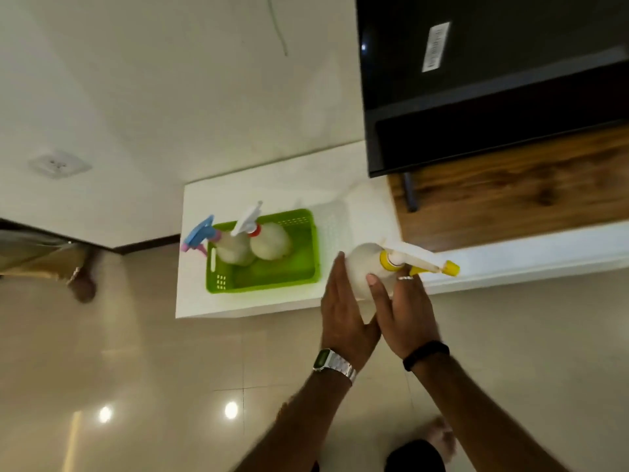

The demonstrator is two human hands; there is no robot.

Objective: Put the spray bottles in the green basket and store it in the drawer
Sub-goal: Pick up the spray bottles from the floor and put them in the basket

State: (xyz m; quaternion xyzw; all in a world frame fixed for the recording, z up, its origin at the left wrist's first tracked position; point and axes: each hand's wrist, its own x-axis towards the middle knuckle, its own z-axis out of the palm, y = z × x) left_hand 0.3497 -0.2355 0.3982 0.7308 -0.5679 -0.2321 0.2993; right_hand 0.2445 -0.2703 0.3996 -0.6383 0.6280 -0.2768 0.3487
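A green slotted plastic basket (272,272) sits on the white tabletop (258,195), near its left end and close to the front edge. Two translucent white spray bottles stand inside it at the left end, touching each other: one with a blue trigger head and pink nozzle (218,243) that leans out over the basket's left wall, and one with a white trigger head and red collar (269,241) just to its right. A third translucent white spray bottle with a yellow collar and yellow nozzle tip (371,264) is outside the basket, just right of it, tilted so its white trigger points right. The right hand (406,311), with a ring and a black wristband (426,354), has its fingers (376,287) wrapped around this bottle's body. The left hand (343,311), wearing a silver metal wristwatch (335,364), lies flat and open against the bottle's left side, fingers straight. Behind to the right are a dark wood-grain panel (527,189) and a glossy black cabinet (493,80).
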